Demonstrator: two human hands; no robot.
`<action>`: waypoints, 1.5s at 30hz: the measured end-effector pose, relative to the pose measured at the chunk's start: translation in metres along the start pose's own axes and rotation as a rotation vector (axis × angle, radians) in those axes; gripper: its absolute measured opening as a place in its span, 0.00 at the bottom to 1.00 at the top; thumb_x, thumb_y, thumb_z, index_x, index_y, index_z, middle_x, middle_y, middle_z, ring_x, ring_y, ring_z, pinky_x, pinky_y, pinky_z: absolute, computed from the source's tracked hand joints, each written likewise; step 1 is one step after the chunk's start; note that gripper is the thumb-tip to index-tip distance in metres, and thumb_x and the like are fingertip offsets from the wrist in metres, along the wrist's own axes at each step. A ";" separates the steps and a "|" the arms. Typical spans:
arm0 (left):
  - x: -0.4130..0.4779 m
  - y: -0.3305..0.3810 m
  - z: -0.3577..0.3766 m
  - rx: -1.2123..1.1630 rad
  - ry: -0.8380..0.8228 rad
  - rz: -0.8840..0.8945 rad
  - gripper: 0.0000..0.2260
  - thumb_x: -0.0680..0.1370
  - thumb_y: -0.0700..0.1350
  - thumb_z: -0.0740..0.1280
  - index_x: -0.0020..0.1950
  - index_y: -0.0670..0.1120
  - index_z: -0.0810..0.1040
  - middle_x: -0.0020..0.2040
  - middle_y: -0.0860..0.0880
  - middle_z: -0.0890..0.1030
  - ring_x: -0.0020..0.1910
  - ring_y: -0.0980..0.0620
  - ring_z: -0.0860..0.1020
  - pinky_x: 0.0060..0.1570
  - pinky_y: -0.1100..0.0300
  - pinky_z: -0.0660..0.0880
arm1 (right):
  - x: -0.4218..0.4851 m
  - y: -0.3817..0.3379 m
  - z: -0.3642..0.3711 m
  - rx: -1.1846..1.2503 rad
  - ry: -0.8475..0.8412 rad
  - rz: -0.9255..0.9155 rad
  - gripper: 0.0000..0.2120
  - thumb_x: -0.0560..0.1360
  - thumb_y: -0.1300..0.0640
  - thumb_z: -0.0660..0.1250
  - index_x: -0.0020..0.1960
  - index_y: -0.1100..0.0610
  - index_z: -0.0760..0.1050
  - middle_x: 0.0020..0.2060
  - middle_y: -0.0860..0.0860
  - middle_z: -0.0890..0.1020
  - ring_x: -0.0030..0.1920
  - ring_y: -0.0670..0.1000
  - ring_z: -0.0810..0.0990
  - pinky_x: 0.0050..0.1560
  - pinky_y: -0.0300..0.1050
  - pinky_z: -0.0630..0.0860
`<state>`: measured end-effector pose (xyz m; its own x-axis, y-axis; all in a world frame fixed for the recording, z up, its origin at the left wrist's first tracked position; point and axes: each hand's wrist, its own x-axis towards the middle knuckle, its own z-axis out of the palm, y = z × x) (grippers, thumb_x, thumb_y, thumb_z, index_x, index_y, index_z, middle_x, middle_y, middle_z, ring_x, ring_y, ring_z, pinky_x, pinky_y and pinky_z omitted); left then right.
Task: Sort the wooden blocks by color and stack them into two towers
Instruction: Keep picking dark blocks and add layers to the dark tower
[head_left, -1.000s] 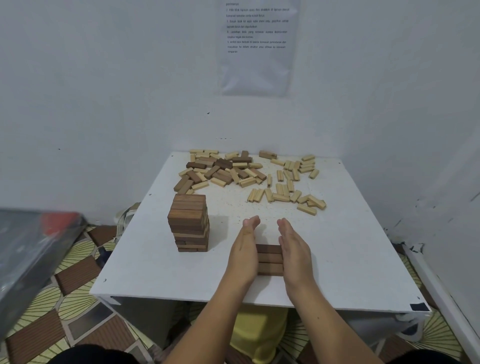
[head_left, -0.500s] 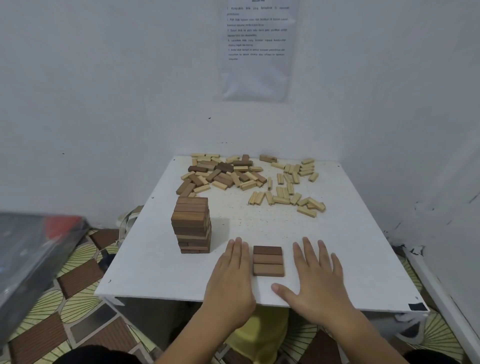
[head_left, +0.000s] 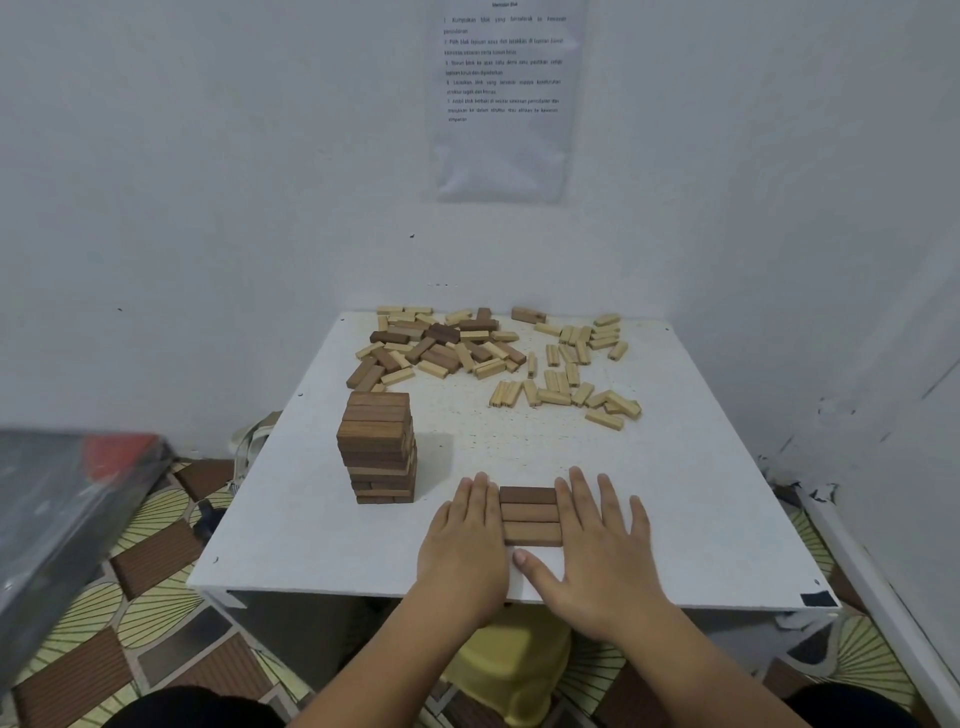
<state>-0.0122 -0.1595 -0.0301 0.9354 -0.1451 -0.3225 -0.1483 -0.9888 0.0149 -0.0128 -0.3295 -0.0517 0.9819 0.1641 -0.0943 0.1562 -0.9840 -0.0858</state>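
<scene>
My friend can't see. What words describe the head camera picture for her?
The left hand and right hand lie flat on a white table, flanking three dark blocks laid side by side. A dark tower stands left; loose blocks lie farther back.

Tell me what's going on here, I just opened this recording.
A person is sorting blocks at a white square table. The left hand and right hand lie flat and open on either side of a row of three dark brown wooden blocks near the front edge, holding nothing. A tower of dark brown blocks stands to the left. At the back, a mixed pile of dark and pale blocks and scattered pale wooden blocks lie unsorted; no pale tower exists yet.
</scene>
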 end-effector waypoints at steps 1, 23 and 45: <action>0.001 -0.001 0.001 -0.001 0.002 0.005 0.38 0.85 0.48 0.58 0.82 0.42 0.32 0.83 0.44 0.32 0.82 0.45 0.34 0.82 0.48 0.43 | 0.000 0.000 0.000 0.000 -0.001 0.000 0.50 0.71 0.20 0.36 0.83 0.50 0.37 0.82 0.49 0.36 0.81 0.56 0.33 0.78 0.65 0.36; -0.009 -0.032 0.025 -0.242 0.260 0.223 0.35 0.81 0.66 0.34 0.85 0.50 0.41 0.83 0.55 0.39 0.82 0.58 0.37 0.81 0.57 0.40 | -0.001 0.002 0.000 -0.011 0.007 -0.021 0.50 0.71 0.20 0.34 0.83 0.50 0.36 0.82 0.49 0.35 0.81 0.56 0.33 0.78 0.66 0.37; -0.010 -0.018 0.032 -0.093 0.307 0.165 0.37 0.77 0.59 0.32 0.84 0.45 0.40 0.84 0.48 0.40 0.83 0.50 0.37 0.82 0.50 0.40 | -0.001 -0.001 0.002 -0.023 0.011 -0.012 0.50 0.71 0.20 0.33 0.83 0.49 0.37 0.82 0.50 0.36 0.81 0.57 0.33 0.78 0.66 0.37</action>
<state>-0.0294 -0.1394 -0.0569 0.9563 -0.2923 -0.0093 -0.2885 -0.9482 0.1332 -0.0139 -0.3287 -0.0535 0.9810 0.1757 -0.0827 0.1706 -0.9832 -0.0644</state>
